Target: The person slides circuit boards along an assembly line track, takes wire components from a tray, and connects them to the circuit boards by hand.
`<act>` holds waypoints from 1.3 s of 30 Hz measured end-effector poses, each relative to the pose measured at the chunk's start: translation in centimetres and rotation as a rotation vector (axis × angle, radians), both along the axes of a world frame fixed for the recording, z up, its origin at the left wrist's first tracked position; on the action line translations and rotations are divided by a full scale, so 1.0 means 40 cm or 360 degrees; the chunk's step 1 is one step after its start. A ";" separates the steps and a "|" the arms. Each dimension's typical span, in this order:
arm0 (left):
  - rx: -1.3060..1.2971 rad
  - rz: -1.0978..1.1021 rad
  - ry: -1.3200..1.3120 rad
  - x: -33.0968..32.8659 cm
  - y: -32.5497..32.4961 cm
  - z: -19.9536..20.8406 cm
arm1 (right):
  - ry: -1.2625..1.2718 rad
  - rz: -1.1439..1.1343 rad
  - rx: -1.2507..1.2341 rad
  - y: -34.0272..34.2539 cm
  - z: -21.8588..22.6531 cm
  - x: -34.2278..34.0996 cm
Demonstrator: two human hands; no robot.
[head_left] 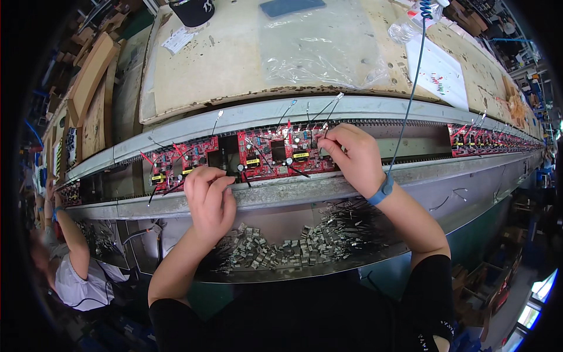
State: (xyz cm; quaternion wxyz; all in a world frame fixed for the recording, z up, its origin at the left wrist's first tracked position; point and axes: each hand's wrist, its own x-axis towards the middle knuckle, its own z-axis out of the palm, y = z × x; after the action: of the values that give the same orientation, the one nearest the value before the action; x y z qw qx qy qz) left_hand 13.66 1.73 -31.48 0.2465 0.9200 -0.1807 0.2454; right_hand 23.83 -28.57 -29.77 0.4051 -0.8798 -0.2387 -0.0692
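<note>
Red circuit boards sit in the conveyor track in front of me; the middle red circuit board (267, 154) carries yellow-labelled parts, capacitors and upright black leads. My right hand (352, 154), a blue wrist strap around its wrist, is closed in a pinch at that board's right end. What lies between its fingertips is too small to make out. My left hand (210, 198) rests at the track's near rail, fingers curled, between the middle board and the left red circuit board (179, 161). Its fingertips are partly hidden, and anything in them cannot be made out.
Below the rail, a metal tray (375, 267) holds piles of small silvery parts with black leads (293, 243). A blue coiled cord (410, 100) runs down to the wrist strap (384, 189). More red boards (492, 141) line the track at right. A co-worker's arm (73, 234) is at left.
</note>
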 end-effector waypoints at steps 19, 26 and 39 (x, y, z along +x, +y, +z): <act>0.0065 -0.0012 -0.0059 0.000 -0.004 0.001 | 0.0157 0.0036 0.0162 -0.012 -0.021 -0.051; 0.0057 -0.0012 -0.0060 0.002 -0.008 0.005 | 0.0129 0.0063 0.0086 -0.010 -0.011 -0.053; 0.0049 -0.0012 -0.0087 -0.004 -0.007 0.000 | 0.0145 0.0103 -0.0007 -0.010 -0.011 -0.058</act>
State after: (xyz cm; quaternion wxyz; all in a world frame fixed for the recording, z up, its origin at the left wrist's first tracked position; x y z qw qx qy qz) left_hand 13.51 1.45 -31.49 0.2283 0.9159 -0.1945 0.2667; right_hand 21.49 -28.97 -30.23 0.4157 -0.8748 -0.2485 -0.0155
